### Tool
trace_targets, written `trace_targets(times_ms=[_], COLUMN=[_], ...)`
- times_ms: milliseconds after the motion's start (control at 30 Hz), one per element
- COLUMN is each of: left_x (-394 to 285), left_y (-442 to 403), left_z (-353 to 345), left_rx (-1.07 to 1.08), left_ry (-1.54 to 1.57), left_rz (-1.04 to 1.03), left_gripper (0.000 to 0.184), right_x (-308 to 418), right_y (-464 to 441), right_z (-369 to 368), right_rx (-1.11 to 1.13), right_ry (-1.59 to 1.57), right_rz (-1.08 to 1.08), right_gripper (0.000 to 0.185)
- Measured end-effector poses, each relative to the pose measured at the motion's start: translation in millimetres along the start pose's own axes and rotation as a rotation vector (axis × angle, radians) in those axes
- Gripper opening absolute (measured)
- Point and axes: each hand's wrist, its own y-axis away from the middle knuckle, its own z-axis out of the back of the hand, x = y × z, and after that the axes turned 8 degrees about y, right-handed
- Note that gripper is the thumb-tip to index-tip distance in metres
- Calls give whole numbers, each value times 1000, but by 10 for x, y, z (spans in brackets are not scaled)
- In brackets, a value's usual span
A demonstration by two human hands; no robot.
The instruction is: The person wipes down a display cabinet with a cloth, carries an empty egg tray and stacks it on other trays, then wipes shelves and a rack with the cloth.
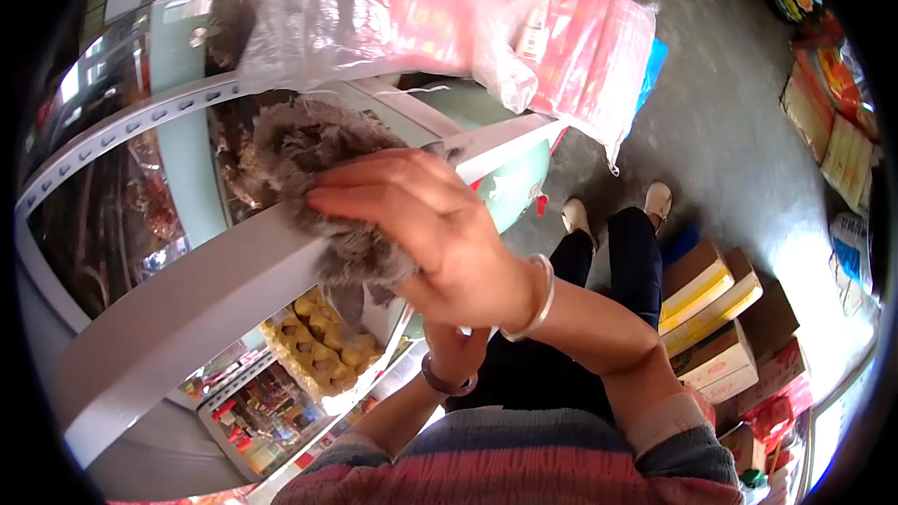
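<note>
My right hand point(430, 224), with a light bangle at the wrist, has its fingers pressed on a fluffy grey cloth point(355, 234). The cloth lies against the grey metal shelf beam point(201, 295) and wraps over its edge. Below and partly behind my right hand is my left hand point(456, 351), with a dark bracelet at the wrist; its fingers are mostly hidden. A tray of yellow egg-carton shape point(323, 341) sits under the beam, left of my left hand.
Clear plastic bags with pink packs point(589, 47) lie on the shelf top beyond my hands. Cardboard boxes point(706, 290) stand on the floor at the right. Packaged goods point(832, 117) line the far right. Lower left, a shelf point(271, 411) holds small colourful packets.
</note>
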Motion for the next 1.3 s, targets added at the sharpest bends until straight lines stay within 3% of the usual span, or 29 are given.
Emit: trace_targets(times_ms=[67,133,167,233,300,433,500,567,600,633,700,800,833,900,967,1000,1100,1167,1200,1233,1267,1300], left_x=[-79,-106,-164,-206,-363,-745,-858,-933,-920,-929,-933,-783,-713,-686,-673,-742,-933,-1201,-1269,-1315,-1452,-1575], left_y=[-78,-195,-240,-324,-434,-532,-563,-528,-499,-464,-411,-237,-232,-111,-50,-53,-161,-306,-376,-458,-535,-653], left_z=[87,200,230,352,422,432,400,391,395,402,408,467,497,486,515,538,547,427,349,279,235,217], left_rx=[-90,-184,-269,-400,-446,-459,-489,-499,-495,-510,-537,-519,-496,-568,-675,-691,-607,-629,-688,-742,-789,-849], left_ry=[51,222,499,334,293,176,173,195,198,210,239,146,109,157,212,154,11,-109,-21,61,68,73], left_rz=[54,123,160,100,2,-100,-111,-80,-116,-63,31,85,103,150,188,184,193,344,307,265,273,278], left_gripper=[17,22,30,45,53,62,64,64,62,58,51,49,51,47,43,41,53,68,73,78,74,69], right_x=[-66,-358,-568,-1062,-1097,-324,-253,-413,-457,-464,-532,-837,-895,-990,-1286,-1324,-1250,-1154,-1328,-1945,-3023,-2815], right_y=[46,351,565,881,836,185,34,-120,-203,-363,-668,-1074,-1194,-1116,-953,-937,-1000,-1144,-1108,-944,-832,-1001], right_z=[5,192,271,467,470,461,472,569,502,493,206,-211,-396,-718,-951,-1076,-1227,-1387,-1510,-1735,-2020,-2004], right_rx=[8,77,78,120,161,300,364,484,330,366,429,946,1261,1712,1654,1701,1595,1562,1416,1258,1146,1245], right_ry=[-13,119,124,286,47,26,61,-356,-346,-606,-435,-201,34,503,389,472,639,871,885,889,658,602], right_rz=[12,-198,-408,-537,-682,-434,-408,-936,-846,-926,-596,-355,-379,-3,417,485,477,366,347,375,304,284], right_gripper=[68,57,62,58,57,57,55,53,50,49,52,55,51,44,38,38,44,46,43,42,37,38])
